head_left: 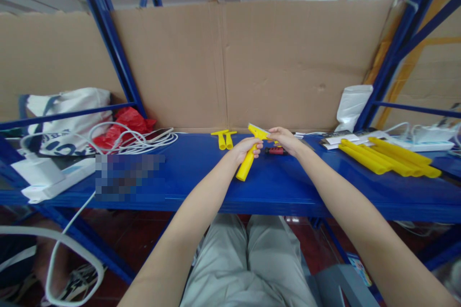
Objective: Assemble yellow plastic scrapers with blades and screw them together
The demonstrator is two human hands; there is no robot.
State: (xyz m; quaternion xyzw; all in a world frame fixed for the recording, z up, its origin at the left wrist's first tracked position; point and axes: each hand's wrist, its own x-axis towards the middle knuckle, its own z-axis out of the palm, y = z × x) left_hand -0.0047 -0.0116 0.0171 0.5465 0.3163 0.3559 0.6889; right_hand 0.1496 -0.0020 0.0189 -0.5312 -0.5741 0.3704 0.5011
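Observation:
My left hand is wrapped round the handle of a yellow scraper, which tilts with its wide head up and away from me. A pale, thin strip lies along the edge of that head. At the head's right end, the fingers of my right hand are pinched together; they partly hide it. Just below my right hand lies a red and black screwdriver. Left of my hands, two yellow T-shaped scraper heads rest side by side near the cardboard. A small yellow part beneath my right fingers is mostly hidden.
Several yellow tubes lie on the right of the blue shelf. White power strips, coiled cables, a red plastic bag and a cloth bag occupy the left. Cardboard closes the back. Another person's shoe shows lower left.

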